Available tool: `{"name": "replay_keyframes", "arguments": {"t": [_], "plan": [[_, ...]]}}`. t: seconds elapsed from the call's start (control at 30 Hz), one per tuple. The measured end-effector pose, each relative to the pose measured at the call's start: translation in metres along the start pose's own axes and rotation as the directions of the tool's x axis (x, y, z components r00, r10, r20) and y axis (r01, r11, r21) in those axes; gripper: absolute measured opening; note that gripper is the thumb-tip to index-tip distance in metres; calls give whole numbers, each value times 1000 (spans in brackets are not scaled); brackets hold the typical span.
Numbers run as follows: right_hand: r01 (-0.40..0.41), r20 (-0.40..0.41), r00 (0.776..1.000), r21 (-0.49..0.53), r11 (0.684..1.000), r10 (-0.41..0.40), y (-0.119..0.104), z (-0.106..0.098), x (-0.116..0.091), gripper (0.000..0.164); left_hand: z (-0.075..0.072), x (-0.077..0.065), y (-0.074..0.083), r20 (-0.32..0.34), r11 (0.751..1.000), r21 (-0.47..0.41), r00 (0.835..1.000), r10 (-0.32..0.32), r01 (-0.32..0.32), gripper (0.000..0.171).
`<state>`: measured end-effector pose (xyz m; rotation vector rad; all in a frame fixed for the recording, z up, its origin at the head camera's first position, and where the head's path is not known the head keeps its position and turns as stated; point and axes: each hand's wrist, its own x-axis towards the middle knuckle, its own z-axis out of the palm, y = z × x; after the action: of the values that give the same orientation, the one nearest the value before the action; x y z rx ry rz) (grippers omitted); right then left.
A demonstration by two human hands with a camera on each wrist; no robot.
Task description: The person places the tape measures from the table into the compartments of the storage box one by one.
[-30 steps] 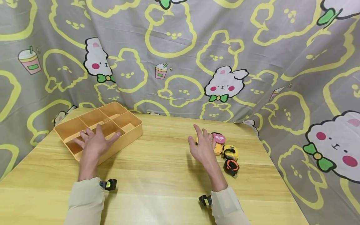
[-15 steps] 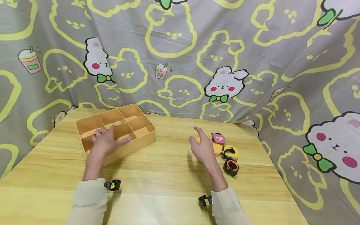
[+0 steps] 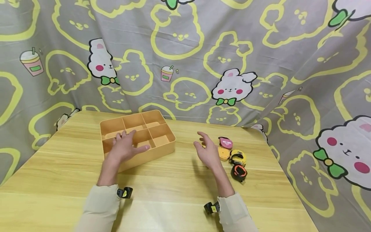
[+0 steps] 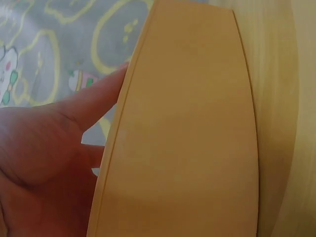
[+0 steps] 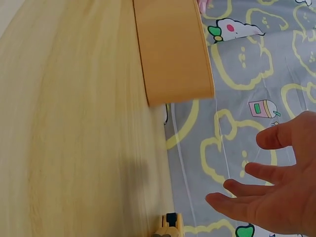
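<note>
An orange-tan divided storage box (image 3: pixel 159 150) sits on the table, its compartments facing up. My left hand (image 3: pixel 123 149) reaches over its front wall, fingers spread and dipping into the compartments, thumb out along the rim. In the left wrist view the box's plain side wall (image 4: pixel 182 123) hides most of the fingertips. Hovering left of a group of tape measures, my right hand (image 3: pixel 208 153) holds nothing, its fingers loosely extended. The group has a pink tape measure (image 3: pixel 225 142), an orange one (image 3: pixel 223 153), a yellow-and-black one (image 3: pixel 238 158) and a black-and-orange one (image 3: pixel 239 173).
The wooden table (image 3: pixel 162 199) ends at the back against a grey curtain (image 3: pixel 185 58) with cartoon bears and rabbits. A bit of another yellow object (image 3: pixel 204 146) shows behind the right hand.
The box has slid to the right along the table together with my left hand, turning a little. My right hand stays nearly in place, its fingers drawn slightly closer together.
</note>
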<state>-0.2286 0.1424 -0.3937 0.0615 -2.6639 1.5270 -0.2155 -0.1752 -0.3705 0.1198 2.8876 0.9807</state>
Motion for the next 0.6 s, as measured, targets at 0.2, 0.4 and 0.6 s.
{"name": "replay_keyframes", "arguments": {"t": [0.2, 0.4, 0.6], "plan": [[10, -10, 1000, 11, 1000, -10, -1, -1, 0, 49, 13, 2, 16, 53, 1000, -11, 998, 20, -20, 102], [4, 7, 1000, 2, 1000, -4, -1, -1, 1, 51, 25, 5, 27, 103, 996, -35, 991, 87, -83, 99], [-8, 39, 999, 36, 999, 6, 2, -2, 3, 52, 34, 6, 35, 154, 990, -81, 979, 130, -119, 100]]}}
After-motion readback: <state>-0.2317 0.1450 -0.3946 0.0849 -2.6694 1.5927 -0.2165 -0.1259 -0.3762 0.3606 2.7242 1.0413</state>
